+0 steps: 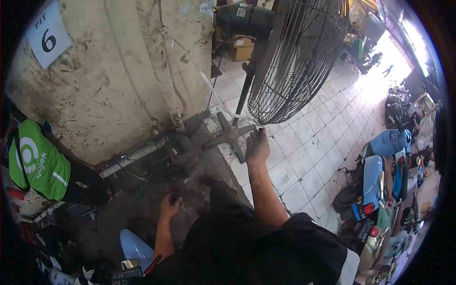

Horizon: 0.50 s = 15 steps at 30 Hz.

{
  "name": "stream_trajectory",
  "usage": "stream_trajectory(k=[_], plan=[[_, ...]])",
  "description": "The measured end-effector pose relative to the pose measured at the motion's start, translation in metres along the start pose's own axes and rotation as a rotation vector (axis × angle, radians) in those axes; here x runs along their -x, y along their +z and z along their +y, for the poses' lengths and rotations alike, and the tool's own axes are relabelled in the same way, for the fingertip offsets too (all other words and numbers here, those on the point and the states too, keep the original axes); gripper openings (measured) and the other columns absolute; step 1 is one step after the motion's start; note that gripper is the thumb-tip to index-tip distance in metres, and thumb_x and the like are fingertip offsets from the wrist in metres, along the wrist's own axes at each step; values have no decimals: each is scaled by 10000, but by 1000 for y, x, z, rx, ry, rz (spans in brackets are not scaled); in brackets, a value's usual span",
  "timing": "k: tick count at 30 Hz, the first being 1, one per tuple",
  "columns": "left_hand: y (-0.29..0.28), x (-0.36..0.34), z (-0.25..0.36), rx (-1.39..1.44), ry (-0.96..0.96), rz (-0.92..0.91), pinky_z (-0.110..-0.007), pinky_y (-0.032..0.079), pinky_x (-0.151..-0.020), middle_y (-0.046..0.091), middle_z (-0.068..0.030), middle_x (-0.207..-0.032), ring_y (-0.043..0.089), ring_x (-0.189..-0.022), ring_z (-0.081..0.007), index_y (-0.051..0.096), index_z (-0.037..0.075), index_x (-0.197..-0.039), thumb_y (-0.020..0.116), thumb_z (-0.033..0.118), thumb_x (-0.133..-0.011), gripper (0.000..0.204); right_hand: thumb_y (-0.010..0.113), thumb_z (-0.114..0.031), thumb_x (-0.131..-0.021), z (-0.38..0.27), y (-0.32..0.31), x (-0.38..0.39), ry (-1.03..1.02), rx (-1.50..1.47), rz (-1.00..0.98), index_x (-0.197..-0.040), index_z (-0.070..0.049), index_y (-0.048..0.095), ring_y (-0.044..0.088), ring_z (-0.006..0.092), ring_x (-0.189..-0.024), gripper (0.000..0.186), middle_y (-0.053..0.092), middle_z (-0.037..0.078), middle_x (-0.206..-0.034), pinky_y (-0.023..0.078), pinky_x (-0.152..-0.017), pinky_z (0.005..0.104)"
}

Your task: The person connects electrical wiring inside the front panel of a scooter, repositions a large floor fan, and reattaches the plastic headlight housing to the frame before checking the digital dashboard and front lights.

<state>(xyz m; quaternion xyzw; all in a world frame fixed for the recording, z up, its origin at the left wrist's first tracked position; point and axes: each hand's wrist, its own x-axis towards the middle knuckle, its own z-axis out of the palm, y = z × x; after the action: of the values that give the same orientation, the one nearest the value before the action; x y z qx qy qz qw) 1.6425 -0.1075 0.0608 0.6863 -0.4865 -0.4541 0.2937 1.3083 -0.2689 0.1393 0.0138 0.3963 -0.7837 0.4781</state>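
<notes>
Black wire and metal make up the large, round-caged pedestal fan (280, 64), which stands at one o'clock from the person's right hand (259, 149), the nearer of the two. Its cage (304, 64), seen obliquely, has its long axis running from seven to one o'clock, the lower rim just beyond the fingertips; whether they touch is unclear. The right fingers extend, slightly parted. At nine o'clock from them sits the dark, cross-shaped metal base (231, 135), under a slim black post (243, 95). At eight o'clock, well apart, the left hand (169, 208) hangs loosely half-curled, nothing visible in it.
</notes>
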Motion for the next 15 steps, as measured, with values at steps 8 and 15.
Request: stream_trajectory(k=[8,15], plan=[[-9,2,-30,-1,-47,-17,-345,491,-811,654,-157,-999,636,-917,-238,591,-30,-1079,671,208,-838,348,511,-330,-944,13,-17,-33,25,-67,-258,-1213,-79,521,532,212,-1019,368,580,68,-1124,412,-885,354],[-1,-7,-46,87,-175,-102,-345,484,-802,665,-138,-934,637,-898,-232,599,-35,-1037,676,220,-826,339,481,-309,-955,16,-17,-40,164,-162,-407,-1019,-108,559,541,173,-876,225,581,17,-972,436,-767,317]])
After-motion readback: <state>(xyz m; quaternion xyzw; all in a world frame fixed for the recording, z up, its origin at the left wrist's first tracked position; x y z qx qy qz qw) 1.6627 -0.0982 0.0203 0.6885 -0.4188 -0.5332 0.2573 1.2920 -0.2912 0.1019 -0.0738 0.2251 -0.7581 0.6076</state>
